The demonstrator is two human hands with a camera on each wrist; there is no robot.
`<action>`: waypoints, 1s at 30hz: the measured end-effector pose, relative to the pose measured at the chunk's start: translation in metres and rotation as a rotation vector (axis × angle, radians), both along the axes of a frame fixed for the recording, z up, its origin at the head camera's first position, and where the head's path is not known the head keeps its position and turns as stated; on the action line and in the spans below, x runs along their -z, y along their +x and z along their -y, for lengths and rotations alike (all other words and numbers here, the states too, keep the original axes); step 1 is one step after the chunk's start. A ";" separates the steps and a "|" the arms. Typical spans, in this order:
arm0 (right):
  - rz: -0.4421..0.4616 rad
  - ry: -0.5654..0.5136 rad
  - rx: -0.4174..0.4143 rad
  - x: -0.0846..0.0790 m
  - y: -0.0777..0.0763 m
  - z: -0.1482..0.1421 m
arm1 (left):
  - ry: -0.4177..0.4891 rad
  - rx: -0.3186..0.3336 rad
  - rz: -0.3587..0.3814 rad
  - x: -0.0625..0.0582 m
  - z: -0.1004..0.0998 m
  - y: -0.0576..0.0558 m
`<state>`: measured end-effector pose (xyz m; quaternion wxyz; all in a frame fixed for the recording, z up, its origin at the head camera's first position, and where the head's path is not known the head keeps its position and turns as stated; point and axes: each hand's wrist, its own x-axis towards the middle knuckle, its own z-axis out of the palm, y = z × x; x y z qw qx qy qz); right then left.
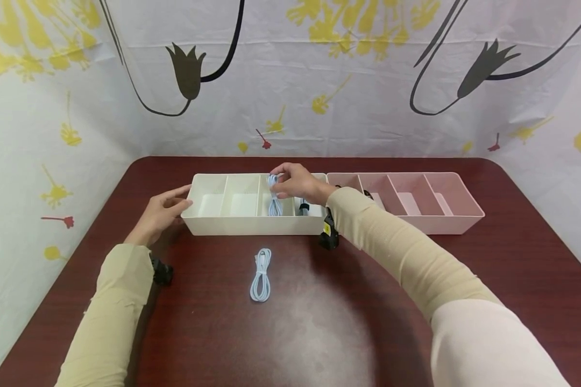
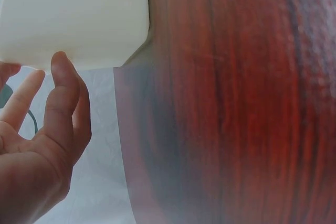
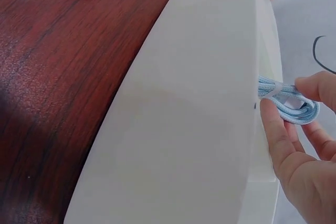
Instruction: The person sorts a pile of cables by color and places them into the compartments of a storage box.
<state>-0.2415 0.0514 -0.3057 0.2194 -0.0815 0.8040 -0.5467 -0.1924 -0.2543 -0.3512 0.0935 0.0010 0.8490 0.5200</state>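
Observation:
My right hand pinches a coiled light blue cable between thumb and fingers. The coil stands in the third compartment from the left of the white divided box, its lower part inside and its top above the rim. My left hand touches the box's left end wall with its fingertips; in the left wrist view the fingers are extended against the white wall. A second light blue coiled cable lies on the table in front of the box.
In the white box's rightmost compartment lies a cable with a black tie, partly hidden. A pink divided box adjoins it on the right, with dark items partly behind my right forearm. Both stand on a dark red wooden table, before a patterned cloth.

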 end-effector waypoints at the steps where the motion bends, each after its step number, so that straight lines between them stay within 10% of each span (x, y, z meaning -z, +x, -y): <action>1: 0.000 -0.004 0.002 0.001 0.000 0.000 | 0.000 0.001 -0.001 0.000 0.000 0.000; 30: -0.010 -0.027 -0.034 0.007 0.000 0.012 | 0.009 -0.004 -0.006 -0.001 -0.001 0.001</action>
